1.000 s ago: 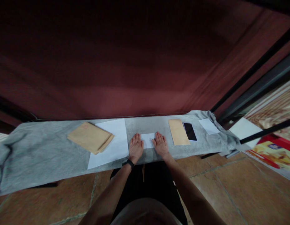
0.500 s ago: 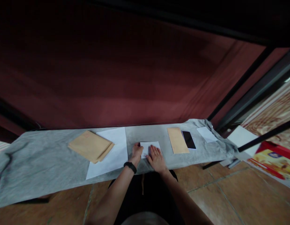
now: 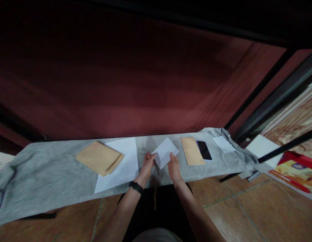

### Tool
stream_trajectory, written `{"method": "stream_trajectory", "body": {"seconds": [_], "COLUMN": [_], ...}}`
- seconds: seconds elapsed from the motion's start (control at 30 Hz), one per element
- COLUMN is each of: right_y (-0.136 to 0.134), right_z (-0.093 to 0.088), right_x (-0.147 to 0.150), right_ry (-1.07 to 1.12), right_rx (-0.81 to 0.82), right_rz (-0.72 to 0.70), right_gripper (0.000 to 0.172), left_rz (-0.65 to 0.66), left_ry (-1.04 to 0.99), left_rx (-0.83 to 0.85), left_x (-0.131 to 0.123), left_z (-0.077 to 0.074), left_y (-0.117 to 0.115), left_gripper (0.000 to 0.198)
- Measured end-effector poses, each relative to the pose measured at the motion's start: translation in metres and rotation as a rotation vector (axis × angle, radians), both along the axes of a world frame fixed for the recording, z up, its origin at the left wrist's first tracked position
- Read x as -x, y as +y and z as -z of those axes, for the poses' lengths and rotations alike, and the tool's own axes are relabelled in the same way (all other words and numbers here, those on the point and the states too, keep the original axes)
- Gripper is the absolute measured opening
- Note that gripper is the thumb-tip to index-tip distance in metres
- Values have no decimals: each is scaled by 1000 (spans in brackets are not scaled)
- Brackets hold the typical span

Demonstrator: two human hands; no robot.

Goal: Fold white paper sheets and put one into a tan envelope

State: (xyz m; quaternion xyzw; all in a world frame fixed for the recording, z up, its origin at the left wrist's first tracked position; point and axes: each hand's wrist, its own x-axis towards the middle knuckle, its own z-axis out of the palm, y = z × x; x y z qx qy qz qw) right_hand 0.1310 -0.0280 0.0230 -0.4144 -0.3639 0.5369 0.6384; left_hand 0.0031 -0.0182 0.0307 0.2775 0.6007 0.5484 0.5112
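Note:
A folded white sheet of paper point(image 3: 166, 151) is held up between my two hands, tilted above the grey cloth. My left hand point(image 3: 147, 164) pinches its left corner, with a dark band on the wrist. My right hand point(image 3: 174, 167) grips the lower right edge, thumb on top. To the right lies a single brown envelope point(image 3: 192, 151), partly beside a dark-screened phone point(image 3: 204, 150). On the left, a stack of brown envelopes point(image 3: 99, 156) rests over larger white sheets of paper point(image 3: 125, 168).
A grey cloth point(image 3: 50, 174) covers the long narrow table. Another white paper point(image 3: 224, 144) lies near its right end. A red and yellow box point(image 3: 297, 171) stands at the far right, beside a black metal bar point(image 3: 286, 148). A dark red panel point(image 3: 145, 84) rises behind the table.
The folded paper has come up off the cloth and turned to a slant. My right hand has gone from lying flat on it to gripping its edge.

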Motion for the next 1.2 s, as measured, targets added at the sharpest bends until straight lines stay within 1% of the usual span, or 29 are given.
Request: {"method": "stream_trajectory", "body": {"seconds": [0.03, 0.07, 0.1, 0.17, 0.23, 0.27, 0.33, 0.4, 0.43, 0.5, 0.57, 0.63, 0.67, 0.73, 0.77, 0.83, 0.9, 0.97, 1.07, 1.2], "right_y": [1, 2, 1, -1, -2, -3, -3, -4, -5, -7, -12, -16, -18, -21, -21, -20, -17, -13, -7, -2], "right_z": [2, 6, 12, 27, 42, 48, 55, 58, 58, 58, 58, 60, 61, 64, 65, 67, 67, 67, 68, 72], "right_x": [2, 3, 3, -1, -11, -17, -29, -36, -37, -34, -26, -17, -13, -9, -9, -10, -14, -19, -29, -42], "right_ry": [95, 129, 81, -73, -235, -286, -349, -496, -605, -874, -1137, -1372, -1472, -1628, -1683, -1750, -1769, -1762, -1746, -1728], "right_rx": [41, 80, 110, 158, 180, 186, 186, 113, 47, -106, -210, -247, -256, -275, -289, -313, -316, -302, -281, -291], "right_rz": [-14, -23, -21, 27, 76, 98, 147, 177, 163, 69, -60, -150, -179, -219, -234, -250, -237, -202, -144, -102], "right_gripper": [48, 47, 45, 42, 44, 46, 52, 52, 50, 49, 51, 51, 51, 53, 55, 59, 61, 60, 57, 57], "left_rz": [15, 29, 39, 37, 42, 58, 178, 233, 244, 248, 241, 267, 305, 437, 476, 515, 508, 500, 465, 400], "left_ry": [8, 18, 34, 68, 163, 233, 605, 725, 735, 786, 951, 1153, 1220, 1256, 1268, 1298, 1340, 1368, 1393, 1426], "left_rx": [15, 24, 28, 26, 13, 7, -48, -70, -75, -97, -137, -187, -207, -240, -244, -240, -227, -215, -201, -189], "left_x": [0, 0, 0, 2, 9, 13, 23, 30, 32, 31, 25, 16, 10, 0, -4, -9, -11, -9, -4, 5], "left_z": [4, 9, 13, 22, 27, 30, 33, 34, 35, 37, 40, 44, 47, 53, 55, 59, 61, 63, 64, 67], "left_y": [-3, -6, -8, -9, -6, -4, 1, 5, 6, 5, 1, -6, -9, -14, -16, -19, -21, -23, -27, -32], "left_gripper": [44, 48, 52, 62, 68, 70, 71, 72, 71, 69, 63, 55, 53, 52, 54, 57, 62, 67, 71, 69]}}
